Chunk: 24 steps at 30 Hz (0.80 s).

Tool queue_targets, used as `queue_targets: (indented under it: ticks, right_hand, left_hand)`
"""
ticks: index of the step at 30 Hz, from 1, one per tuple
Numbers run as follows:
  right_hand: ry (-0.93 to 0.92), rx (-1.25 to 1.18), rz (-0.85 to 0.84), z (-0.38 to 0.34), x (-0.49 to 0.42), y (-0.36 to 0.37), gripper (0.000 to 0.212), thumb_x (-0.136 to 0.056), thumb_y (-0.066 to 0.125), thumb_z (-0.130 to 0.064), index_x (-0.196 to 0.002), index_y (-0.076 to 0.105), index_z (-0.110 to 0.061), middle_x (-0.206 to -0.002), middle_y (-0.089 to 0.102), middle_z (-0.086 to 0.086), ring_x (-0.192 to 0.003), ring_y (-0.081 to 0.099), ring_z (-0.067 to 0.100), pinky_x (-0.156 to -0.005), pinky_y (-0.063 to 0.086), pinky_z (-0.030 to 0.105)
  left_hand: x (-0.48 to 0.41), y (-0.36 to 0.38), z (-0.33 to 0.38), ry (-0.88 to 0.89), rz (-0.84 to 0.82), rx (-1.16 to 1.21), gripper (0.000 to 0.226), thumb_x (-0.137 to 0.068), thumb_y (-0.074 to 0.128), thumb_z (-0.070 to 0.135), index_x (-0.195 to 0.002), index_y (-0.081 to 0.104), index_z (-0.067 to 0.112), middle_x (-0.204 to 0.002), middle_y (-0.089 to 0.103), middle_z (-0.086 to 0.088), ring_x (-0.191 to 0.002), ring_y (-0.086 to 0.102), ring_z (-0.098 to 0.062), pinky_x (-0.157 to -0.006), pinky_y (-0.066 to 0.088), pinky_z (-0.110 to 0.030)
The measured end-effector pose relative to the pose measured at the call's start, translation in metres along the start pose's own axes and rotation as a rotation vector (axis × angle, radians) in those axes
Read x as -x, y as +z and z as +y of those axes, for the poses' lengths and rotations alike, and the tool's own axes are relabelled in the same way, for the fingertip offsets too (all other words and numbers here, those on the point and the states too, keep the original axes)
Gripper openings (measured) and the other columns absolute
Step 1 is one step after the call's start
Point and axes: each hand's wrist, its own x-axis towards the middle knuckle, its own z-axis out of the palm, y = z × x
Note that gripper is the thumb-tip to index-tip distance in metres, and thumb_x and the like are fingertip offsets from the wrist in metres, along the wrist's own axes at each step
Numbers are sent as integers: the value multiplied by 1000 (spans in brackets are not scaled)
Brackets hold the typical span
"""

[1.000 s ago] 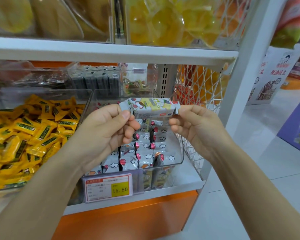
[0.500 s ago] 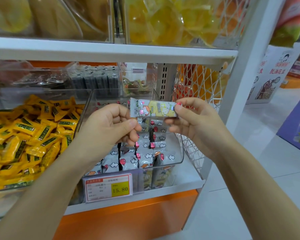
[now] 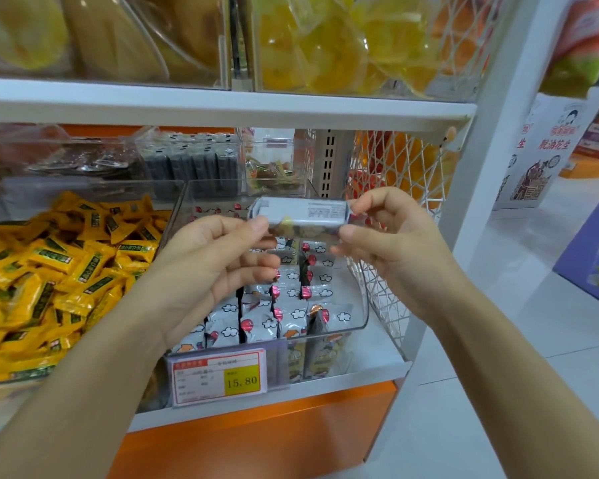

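A: So, where is the snack packet [image 3: 301,213]?
B: Centre of the frame, level, printed grey back up; the left hand [image 3: 218,267] pinches its left end, the right hand [image 3: 388,243] pinches its right end; it is held above the clear bin [image 3: 360,299] of cloud-print packets [image 3: 256,324]; yellow sweets [image 3: 49,271] fill the left of the frame.

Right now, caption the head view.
Left hand and right hand pinch a small grey foil snack packet by its ends above a clear plastic bin.
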Motion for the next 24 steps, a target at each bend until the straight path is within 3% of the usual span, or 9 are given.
queue_targets:
  ticks: [3, 8, 12, 15, 19, 24]
  right_hand:
    - [-32, 59, -40, 0, 1, 5, 23, -68, 71, 1, -77, 55, -14, -99, 68, 9, -89, 68, 31, -77, 58, 35]
    - [-65, 61, 26, 6, 2, 11, 17, -74, 70, -13, -79, 54, -14, -93, 71, 8, -90, 68, 26, -78, 58, 38]
    - [-92, 197, 48, 6, 1, 11, 15, -77, 72, -17, -89, 63, -20, -92, 69, 7, -82, 67, 14, -69, 53, 22]
    - [-137, 216, 69, 5, 2, 12, 8, -81, 70, -13, -81, 68, -21, -77, 69, -6, -70, 62, 4, -61, 47, 13]
    - [-198, 290, 180, 6, 2, 14, 16, -82, 69, -18, -67, 66, -24, -64, 64, -12, -60, 55, 0, -59, 44, 15]
    - [-222, 370, 240, 9, 3, 19, 20, -82, 70, -21, -63, 64, -16, -61, 60, -6, -59, 52, 7, -58, 44, 21]
  left_hand:
    - [0, 0, 0, 18, 51, 25, 38, -72, 63, 29, -94, 58, -1, -75, 72, -6, -65, 67, -14, -55, 53, -19]
    - [-2, -2, -1, 68, 78, 20, 40, -65, 66, 22, -98, 54, 2, -68, 70, -5, -67, 69, -14, -58, 53, -17]
    - [-1, -2, -2, 110, 5, -30, 47, -66, 65, 16, -112, 57, 14, -79, 71, -6, -74, 69, -17, -63, 54, -19]
    - [0, -1, -2, 131, -34, -111, 39, -72, 64, 10, -111, 60, 10, -98, 68, -16, -77, 69, -20, -65, 54, -21]
    - [1, 2, -4, 168, -52, -297, 25, -79, 64, 1, -100, 57, 12, -96, 67, -11, -75, 70, -22, -59, 54, -23]
    - [-1, 9, -9, 135, 1, -300, 13, -84, 62, 16, -97, 61, 14, -88, 68, -10, -68, 70, -20, -55, 55, -25]
